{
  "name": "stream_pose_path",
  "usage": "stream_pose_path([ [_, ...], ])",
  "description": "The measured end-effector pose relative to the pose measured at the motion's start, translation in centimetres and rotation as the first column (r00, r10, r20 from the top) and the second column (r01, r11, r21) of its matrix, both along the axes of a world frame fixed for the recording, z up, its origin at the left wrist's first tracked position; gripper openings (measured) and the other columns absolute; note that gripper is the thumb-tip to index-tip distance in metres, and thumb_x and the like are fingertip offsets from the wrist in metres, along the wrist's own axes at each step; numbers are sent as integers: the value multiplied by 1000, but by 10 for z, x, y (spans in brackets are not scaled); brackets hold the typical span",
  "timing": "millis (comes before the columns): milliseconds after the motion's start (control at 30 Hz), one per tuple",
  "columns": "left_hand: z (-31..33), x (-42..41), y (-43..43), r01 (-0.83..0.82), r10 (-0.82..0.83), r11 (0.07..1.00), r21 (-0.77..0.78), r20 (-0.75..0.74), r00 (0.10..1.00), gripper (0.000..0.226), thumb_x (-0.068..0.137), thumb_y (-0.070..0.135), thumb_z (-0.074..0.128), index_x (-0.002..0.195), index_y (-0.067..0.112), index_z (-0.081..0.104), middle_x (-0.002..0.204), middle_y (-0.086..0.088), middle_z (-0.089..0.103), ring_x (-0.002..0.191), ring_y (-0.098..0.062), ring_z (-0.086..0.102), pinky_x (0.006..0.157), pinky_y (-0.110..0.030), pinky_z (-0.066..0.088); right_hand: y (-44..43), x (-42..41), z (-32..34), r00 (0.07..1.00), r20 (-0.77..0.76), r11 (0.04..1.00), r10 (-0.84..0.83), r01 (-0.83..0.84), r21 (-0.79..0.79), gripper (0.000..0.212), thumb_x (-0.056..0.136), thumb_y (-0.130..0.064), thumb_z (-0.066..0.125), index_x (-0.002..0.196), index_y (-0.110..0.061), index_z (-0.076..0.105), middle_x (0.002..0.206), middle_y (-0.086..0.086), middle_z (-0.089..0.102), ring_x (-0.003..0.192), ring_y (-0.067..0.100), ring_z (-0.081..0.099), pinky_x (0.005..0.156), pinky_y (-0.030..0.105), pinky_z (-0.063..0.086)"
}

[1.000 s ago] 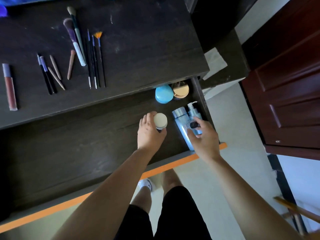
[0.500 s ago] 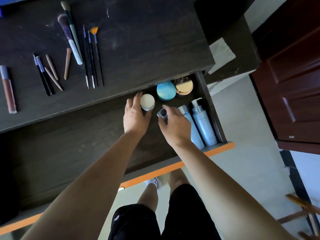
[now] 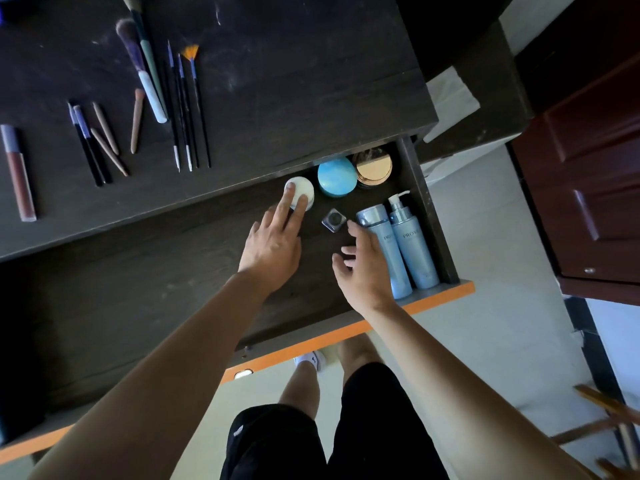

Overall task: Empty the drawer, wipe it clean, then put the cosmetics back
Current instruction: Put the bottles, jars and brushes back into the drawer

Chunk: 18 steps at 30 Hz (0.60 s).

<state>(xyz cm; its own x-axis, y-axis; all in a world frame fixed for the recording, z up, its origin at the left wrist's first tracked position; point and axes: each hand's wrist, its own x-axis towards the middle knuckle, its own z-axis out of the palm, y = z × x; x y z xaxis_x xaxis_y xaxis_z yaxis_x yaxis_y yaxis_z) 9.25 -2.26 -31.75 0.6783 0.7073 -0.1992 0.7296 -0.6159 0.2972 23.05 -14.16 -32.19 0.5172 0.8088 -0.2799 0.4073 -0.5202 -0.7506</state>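
The dark open drawer (image 3: 145, 306) with an orange front edge holds cosmetics at its right end. My left hand (image 3: 273, 244) reaches in with straight fingers resting on a white round jar (image 3: 303, 188) at the back. My right hand (image 3: 363, 268) hovers with loosely spread fingers just behind a small dark square pot (image 3: 333, 220), holding nothing. A blue round jar (image 3: 336, 177) and a gold-lidded jar (image 3: 373, 166) stand in the back right corner. Two pale blue bottles (image 3: 405, 244) lie side by side along the right wall.
On the dark desk top (image 3: 294, 81) lie several makeup brushes (image 3: 149, 74), thin brushes (image 3: 188, 109), pencils (image 3: 100, 140) and a lip gloss tube (image 3: 17, 171). A white cloth (image 3: 450, 98) lies on a lower ledge at right. A brown wooden door (image 3: 588, 168) stands at right.
My left hand set the white jar down at the back of the drawer and straightened its fingers. My right hand let go of the small dark pot and drew back.
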Motion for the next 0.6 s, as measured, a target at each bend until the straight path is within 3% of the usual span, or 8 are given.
stream_pose_path([
  [100,3,8,11,12,-12,1000,-25,-13,1000,78,89,17,54,155,17,12,164,-5,-7,138,-29,32,97,-46,45,9,-4,3,977,-178,992,-119,110,-59,66,92,-10,65,150,-13,33,133,2,55,95,4,63,76,12,54],
  [167,6,12,18,16,-17,999,-46,-29,999,79,91,18,53,156,19,9,164,-6,-5,139,-29,29,100,-46,42,18,-6,5,941,-274,979,-200,178,-102,69,92,-11,65,152,-16,30,128,-1,57,93,4,64,69,6,50],
  [300,10,-2,22,-23,22,999,-33,-49,999,80,91,23,56,155,21,9,162,-12,4,138,-34,31,103,-49,42,32,-9,4,875,-393,958,-284,249,-139,64,92,-12,65,149,-21,37,132,2,61,95,5,64,82,26,57],
  [433,3,-43,10,-137,137,990,-40,-13,990,76,89,25,60,153,15,21,161,-14,10,135,-36,37,101,-50,42,40,-14,3,874,-435,975,-217,174,-136,58,93,-13,63,146,-25,43,134,-2,59,105,6,62,90,37,58],
  [533,-1,-63,5,-199,200,978,-55,5,980,72,88,31,63,150,14,30,159,-13,20,135,-36,38,104,-50,41,45,-17,6,896,-428,989,-116,64,-134,52,96,-11,56,146,-24,45,134,-4,57,112,10,61,86,30,58],
  [600,-1,-64,4,-216,217,974,-63,16,976,74,86,36,64,149,16,32,158,-12,23,136,-34,37,105,-50,40,45,-15,11,948,-314,993,-43,7,-117,49,98,-12,54,145,-21,45,136,-3,57,108,6,59,85,24,56],
])
